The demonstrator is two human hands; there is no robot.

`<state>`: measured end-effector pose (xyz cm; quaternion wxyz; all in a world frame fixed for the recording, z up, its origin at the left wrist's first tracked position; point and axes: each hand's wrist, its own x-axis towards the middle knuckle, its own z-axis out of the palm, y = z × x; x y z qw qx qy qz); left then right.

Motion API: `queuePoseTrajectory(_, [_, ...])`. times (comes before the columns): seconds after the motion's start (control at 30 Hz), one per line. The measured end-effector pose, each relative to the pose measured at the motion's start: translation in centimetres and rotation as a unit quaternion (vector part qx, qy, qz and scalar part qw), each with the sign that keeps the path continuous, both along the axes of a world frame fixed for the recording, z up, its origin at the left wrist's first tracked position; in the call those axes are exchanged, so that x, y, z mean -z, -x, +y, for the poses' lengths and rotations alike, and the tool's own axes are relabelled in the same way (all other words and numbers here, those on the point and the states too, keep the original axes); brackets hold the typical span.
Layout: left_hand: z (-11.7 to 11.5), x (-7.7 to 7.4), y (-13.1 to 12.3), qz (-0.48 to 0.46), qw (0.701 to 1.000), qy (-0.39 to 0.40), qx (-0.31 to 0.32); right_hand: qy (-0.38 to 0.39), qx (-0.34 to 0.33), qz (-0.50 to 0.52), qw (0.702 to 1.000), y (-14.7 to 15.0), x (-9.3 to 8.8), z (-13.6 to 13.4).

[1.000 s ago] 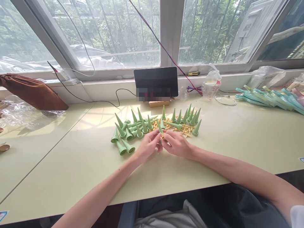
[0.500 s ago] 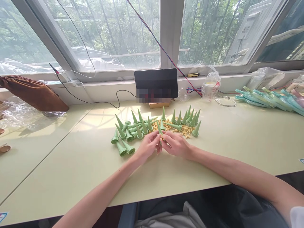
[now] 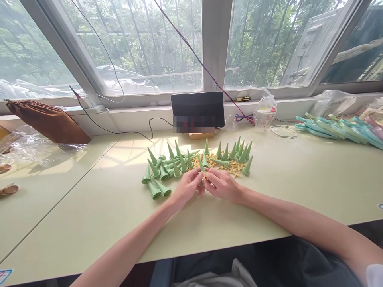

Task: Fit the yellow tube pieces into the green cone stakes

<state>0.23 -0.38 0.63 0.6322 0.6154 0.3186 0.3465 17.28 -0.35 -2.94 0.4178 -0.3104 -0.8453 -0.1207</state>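
Observation:
My left hand (image 3: 189, 186) and my right hand (image 3: 224, 183) meet at the middle of the table. Between them is a green cone (image 3: 201, 164), its tip pointing up and away, held by my left fingers. My right fingertips pinch a small orange-yellow piece (image 3: 205, 178) against the cone's lower part. Just beyond my hands lies a pile of small yellow pieces (image 3: 235, 167). Several green cones stand around it, such as one at the right (image 3: 247, 165). More cones lie on their sides at the left, one with its open end toward me (image 3: 155, 192).
A dark tablet (image 3: 197, 109) leans by the window on a small box (image 3: 202, 136). A brown pouch (image 3: 49, 121) and wooden spoons (image 3: 9, 189) are at the left. Toward the right are a bagged cup (image 3: 265, 113), a coiled white cable (image 3: 283, 131) and teal wrapped items (image 3: 338, 129).
The whole view has shifted slightly, so the table things appear a little lower. My hands stay together around the same cone and small piece, with hardly any visible movement.

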Motion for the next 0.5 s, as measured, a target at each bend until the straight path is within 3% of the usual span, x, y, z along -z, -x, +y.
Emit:
queuePoseTrajectory(0.23, [0.0,-0.2,0.0,0.012,1.0,-0.009,-0.02,0.001,0.006,0.028,1.0,0.2,-0.1,0.0])
queuePoseTrajectory(0.37, [0.0,-0.4,0.1,0.062,0.993,-0.06,-0.085,0.041,0.005,0.066,0.997,0.2,-0.5,-0.2])
queuePoseTrajectory(0.5, [0.0,-0.6,0.4,0.134,0.967,-0.137,-0.168,0.085,0.013,0.122,0.989,-0.1,-1.0,-0.1])
